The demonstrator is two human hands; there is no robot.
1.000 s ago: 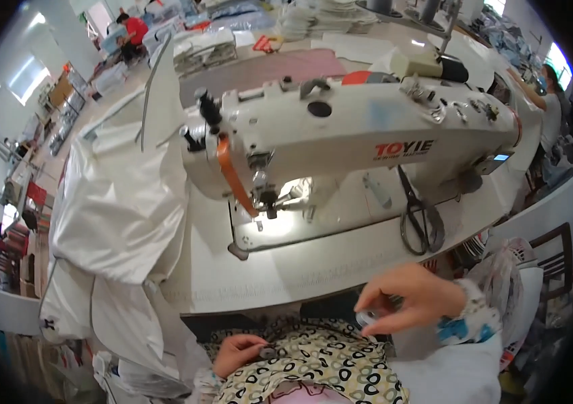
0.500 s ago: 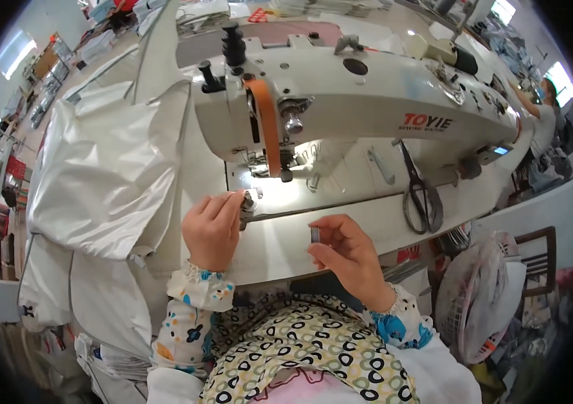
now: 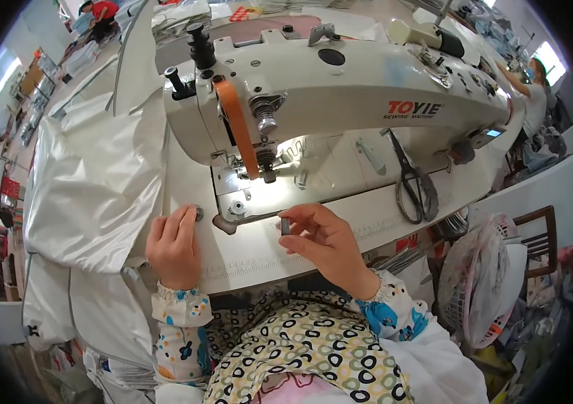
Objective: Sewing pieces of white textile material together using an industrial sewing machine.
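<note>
My left hand (image 3: 173, 249) rests low over the table left of the sewing machine (image 3: 340, 87), fingers pressed together. At its fingertips is a small round metal piece (image 3: 199, 213), partly covered, that looks like a bobbin. Between thumb and fingers of my right hand (image 3: 323, 242) is a small grey bobbin (image 3: 285, 227), seen edge-on in front of the machine bed. Another small round metal part (image 3: 237, 207) sits on the bed near the corner, beside a dark-edged opening (image 3: 224, 225). The lit needle area (image 3: 268, 176) is just beyond, with an orange strip (image 3: 238, 128) on the machine head.
Black scissors (image 3: 410, 178) lie on the bed at right. White shiny fabric (image 3: 98, 188) covers the left side and hangs down. A pink basket with a plastic bag (image 3: 478, 276) and a wooden chair (image 3: 541, 249) stand at right. Other people (image 3: 535, 101) are in the background.
My left hand has moved left and down, away from the needle area to the table. My right hand, still pinching the bobbin, has shifted slightly left. The view has turned a little.
</note>
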